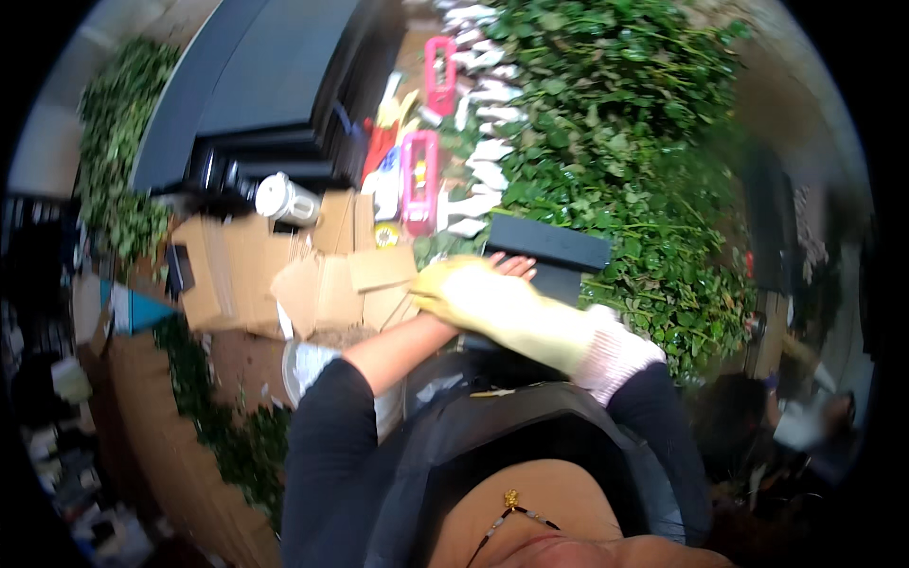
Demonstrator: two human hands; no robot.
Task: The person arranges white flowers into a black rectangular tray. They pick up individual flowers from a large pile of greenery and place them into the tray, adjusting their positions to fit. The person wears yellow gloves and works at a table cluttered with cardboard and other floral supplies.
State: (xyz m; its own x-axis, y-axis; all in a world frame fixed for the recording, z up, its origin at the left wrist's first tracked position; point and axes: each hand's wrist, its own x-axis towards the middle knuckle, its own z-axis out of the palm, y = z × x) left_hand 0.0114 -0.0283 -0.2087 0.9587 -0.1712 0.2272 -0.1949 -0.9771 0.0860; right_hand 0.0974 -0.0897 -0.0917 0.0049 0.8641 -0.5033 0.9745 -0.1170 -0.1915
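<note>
My two forearms cross in front of my chest. Bare-skinned, my left hand (514,266) reaches to the right, its fingertips stretched out beside a long dark block (549,243). A pale yellow glove (516,317) with a knitted cuff covers my right hand (459,287), which lies across my left wrist and hides part of the left hand. Blur and the glove's folds conceal how the right fingers are bent. Below the block is a dark flat surface (559,284), partly covered by my right arm.
Leafy green stems (615,142) pile up at the right, with white wrapped ends (488,175) along their left side. Pink holders (419,180) stand beyond my hands. Flattened cardboard (241,275), a white lidded container (287,201) and a large black cabinet-like object (275,76) are left.
</note>
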